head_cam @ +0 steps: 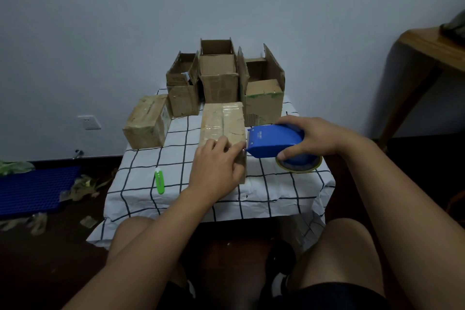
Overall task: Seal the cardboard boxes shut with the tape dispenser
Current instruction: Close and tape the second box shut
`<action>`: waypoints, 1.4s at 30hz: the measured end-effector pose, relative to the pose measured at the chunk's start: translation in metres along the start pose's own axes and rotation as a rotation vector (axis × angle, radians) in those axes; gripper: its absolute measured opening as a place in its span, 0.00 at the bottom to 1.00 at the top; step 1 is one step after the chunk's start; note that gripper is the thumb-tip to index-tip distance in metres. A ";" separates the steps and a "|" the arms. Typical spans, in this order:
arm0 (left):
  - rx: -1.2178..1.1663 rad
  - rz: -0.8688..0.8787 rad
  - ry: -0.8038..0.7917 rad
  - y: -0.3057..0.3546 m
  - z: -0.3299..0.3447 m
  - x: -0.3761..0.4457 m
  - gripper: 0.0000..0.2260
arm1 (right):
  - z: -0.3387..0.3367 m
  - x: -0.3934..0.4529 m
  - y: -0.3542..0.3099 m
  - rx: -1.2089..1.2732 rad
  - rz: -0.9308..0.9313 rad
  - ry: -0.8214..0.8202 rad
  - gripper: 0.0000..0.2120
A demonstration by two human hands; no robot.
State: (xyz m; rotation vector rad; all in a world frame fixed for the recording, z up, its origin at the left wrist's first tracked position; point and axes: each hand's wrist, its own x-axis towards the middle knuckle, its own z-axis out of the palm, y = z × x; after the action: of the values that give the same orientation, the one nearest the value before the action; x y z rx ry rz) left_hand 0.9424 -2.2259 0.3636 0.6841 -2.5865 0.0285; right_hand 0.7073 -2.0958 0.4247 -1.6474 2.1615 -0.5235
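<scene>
Tape already covers the closed cardboard box (224, 126) lying at the middle of the checked tabletop (141, 178) in the head view. The left hand (216, 161) is laid over the box's near end, fingers seemingly flat, though the grip is poorly seen. The blue tape dispenser (274, 142) is gripped by the right hand (319, 138), its blade end touching the box's right edge. Behind the box three open boxes (219, 78) are stood; to its left a sealed box (146, 123) and a green cutter (159, 180) are seen.
</scene>
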 end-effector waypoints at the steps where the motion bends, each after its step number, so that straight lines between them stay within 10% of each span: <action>1: 0.002 -0.020 -0.011 0.001 0.000 0.001 0.22 | 0.002 0.000 0.003 0.007 -0.003 0.001 0.32; 42: -0.030 -0.088 -0.066 0.001 0.000 0.006 0.18 | -0.002 -0.006 0.003 -0.102 -0.008 -0.009 0.34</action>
State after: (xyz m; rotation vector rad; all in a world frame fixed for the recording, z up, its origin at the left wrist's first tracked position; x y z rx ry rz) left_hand 0.9374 -2.2278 0.3657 0.7988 -2.6108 -0.0618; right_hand 0.7050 -2.0894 0.4257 -1.7080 2.2094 -0.4138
